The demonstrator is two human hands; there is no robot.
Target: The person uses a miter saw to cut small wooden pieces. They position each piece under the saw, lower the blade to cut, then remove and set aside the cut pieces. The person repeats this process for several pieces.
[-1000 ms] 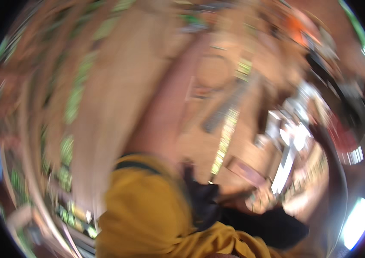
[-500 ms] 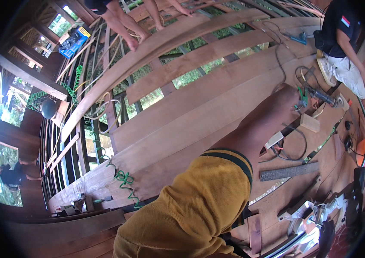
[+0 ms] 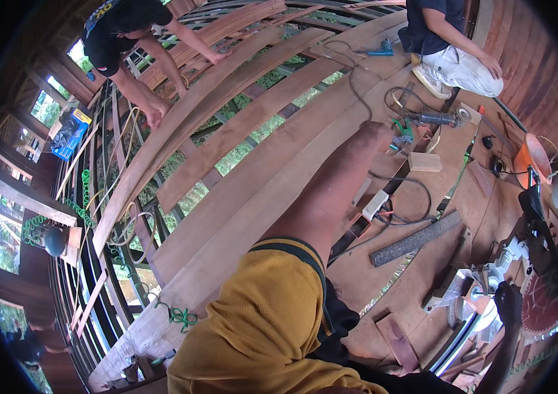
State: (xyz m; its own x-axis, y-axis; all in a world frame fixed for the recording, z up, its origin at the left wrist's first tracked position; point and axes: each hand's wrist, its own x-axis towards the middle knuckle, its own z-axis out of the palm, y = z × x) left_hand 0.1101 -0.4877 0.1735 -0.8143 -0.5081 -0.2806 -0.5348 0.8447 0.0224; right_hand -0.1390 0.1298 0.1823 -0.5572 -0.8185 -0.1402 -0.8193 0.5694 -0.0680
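Note:
My left arm, in a mustard sleeve with a dark striped cuff, reaches out over the wooden planks [image 3: 266, 190]. At its far end my left hand [image 3: 379, 136] looks rounded, its fingers hidden. Next to it lie a green-and-teal item [image 3: 402, 134] and a corded power tool [image 3: 438, 119] with a disc. In shadow at the lower right, my right hand [image 3: 509, 303] is closed at the end of a silver clamp screw [image 3: 484, 294] on a mitre saw. The saw's red round blade [image 3: 545, 299] stands just right of this hand.
A co-worker [image 3: 131, 46] bends over a long curved plank [image 3: 180, 125]; another person [image 3: 456, 52] kneels at the upper right. Gaps show between floor beams at left. Cables, a small wood block [image 3: 425, 162], a dark flat bar [image 3: 415, 238] and an orange bucket [image 3: 534, 161] lie around.
My view has turned right, so the planks and tools sit further left. More of the co-worker and the mitre saw shows. My right hand now shows clearly at the clamp screw.

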